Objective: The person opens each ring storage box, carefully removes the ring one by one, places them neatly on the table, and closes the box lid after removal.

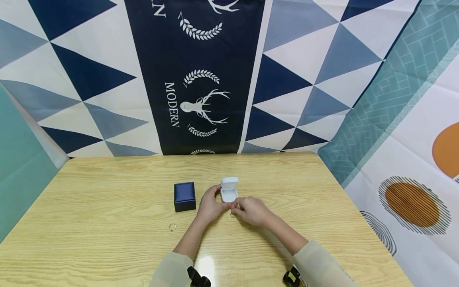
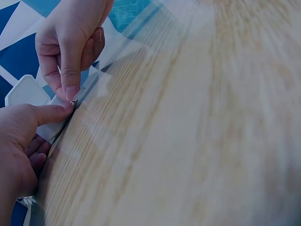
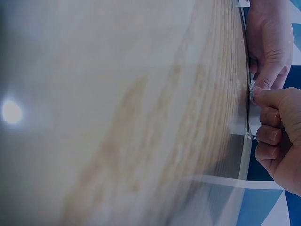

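A small white ring box [image 1: 229,195] stands on the table with its lid raised. My left hand [image 1: 209,205] grips it from the left, fingers behind and thumb along the front edge. At that front edge, my right hand [image 1: 252,210] pinches a ring [image 1: 232,215] between thumb and fingertips. In the left wrist view the ring [image 2: 78,95] shows a sparkling band close by the left thumb. The right wrist view shows the same glittering ring [image 3: 252,89] under the right thumb tip, the other right fingers curled in.
To the left of the hands is a closed dark blue box [image 1: 184,192]. A second thin ring [image 1: 172,227] lies on the wooden table [image 1: 107,207] in front of that box. Patterned cloth [image 1: 201,79] hangs behind the table's far edge.
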The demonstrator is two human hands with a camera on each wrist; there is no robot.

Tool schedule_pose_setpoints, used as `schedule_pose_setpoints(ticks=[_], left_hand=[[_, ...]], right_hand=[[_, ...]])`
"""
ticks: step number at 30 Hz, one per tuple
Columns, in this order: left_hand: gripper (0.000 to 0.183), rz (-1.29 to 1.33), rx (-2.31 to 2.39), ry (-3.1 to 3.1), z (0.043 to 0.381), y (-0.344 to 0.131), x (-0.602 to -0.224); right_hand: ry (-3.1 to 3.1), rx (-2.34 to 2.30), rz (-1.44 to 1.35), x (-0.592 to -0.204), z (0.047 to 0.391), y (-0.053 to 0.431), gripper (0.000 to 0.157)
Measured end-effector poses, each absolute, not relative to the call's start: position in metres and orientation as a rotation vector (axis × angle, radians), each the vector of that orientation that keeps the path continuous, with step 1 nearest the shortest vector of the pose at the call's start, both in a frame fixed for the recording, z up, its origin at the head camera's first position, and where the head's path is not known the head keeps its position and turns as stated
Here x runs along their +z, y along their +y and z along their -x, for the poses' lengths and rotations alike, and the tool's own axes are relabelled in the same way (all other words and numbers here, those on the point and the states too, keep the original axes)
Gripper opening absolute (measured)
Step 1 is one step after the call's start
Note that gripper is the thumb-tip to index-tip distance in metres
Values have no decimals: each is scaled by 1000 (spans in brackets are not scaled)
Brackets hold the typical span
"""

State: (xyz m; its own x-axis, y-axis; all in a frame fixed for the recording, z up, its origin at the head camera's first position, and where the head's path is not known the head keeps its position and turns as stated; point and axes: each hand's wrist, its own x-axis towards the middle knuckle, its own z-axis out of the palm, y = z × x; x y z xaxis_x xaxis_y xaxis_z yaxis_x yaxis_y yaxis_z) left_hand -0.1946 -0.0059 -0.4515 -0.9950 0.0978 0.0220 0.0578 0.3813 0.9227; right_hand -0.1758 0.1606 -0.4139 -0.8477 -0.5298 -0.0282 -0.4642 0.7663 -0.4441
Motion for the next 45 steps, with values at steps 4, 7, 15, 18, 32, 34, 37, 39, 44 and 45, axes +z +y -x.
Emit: schedule_pose_setpoints(ticks=[4, 7, 15, 18, 32, 34, 37, 39, 44, 45], left_hand=[[69, -137, 1723, 2576, 194, -6, -452], [69, -143, 1725, 2581, 194, -6, -452], [69, -173, 1740, 2591, 194, -6, -452], [69, -172, 1743, 2591, 194, -6, -452], [69, -155, 1729, 2590, 193, -6, -450], [69, -151, 1730, 2585, 193, -6, -450], [70, -152, 1730, 2587, 193, -6, -450], [70, -152, 1729, 2589, 193, -6, -450], [69, -153, 1726, 2590, 194, -6, -451], [70, -152, 1725, 2591, 194, -6, -451]], right_hand=[[2806, -645, 796, -414, 176, 160, 14], [2814, -638, 799, -415, 176, 160, 13], [2850, -610, 788, -416, 177, 160, 11], [2855, -612, 783, -416, 177, 159, 11], [2858, -604, 764, -417, 177, 158, 12], [2862, -593, 767, -417, 177, 158, 11], [2870, -573, 768, -416, 177, 158, 12], [2874, -565, 769, -416, 177, 158, 12], [2880, -555, 769, -416, 177, 158, 12], [2881, -552, 770, -416, 177, 158, 12]])
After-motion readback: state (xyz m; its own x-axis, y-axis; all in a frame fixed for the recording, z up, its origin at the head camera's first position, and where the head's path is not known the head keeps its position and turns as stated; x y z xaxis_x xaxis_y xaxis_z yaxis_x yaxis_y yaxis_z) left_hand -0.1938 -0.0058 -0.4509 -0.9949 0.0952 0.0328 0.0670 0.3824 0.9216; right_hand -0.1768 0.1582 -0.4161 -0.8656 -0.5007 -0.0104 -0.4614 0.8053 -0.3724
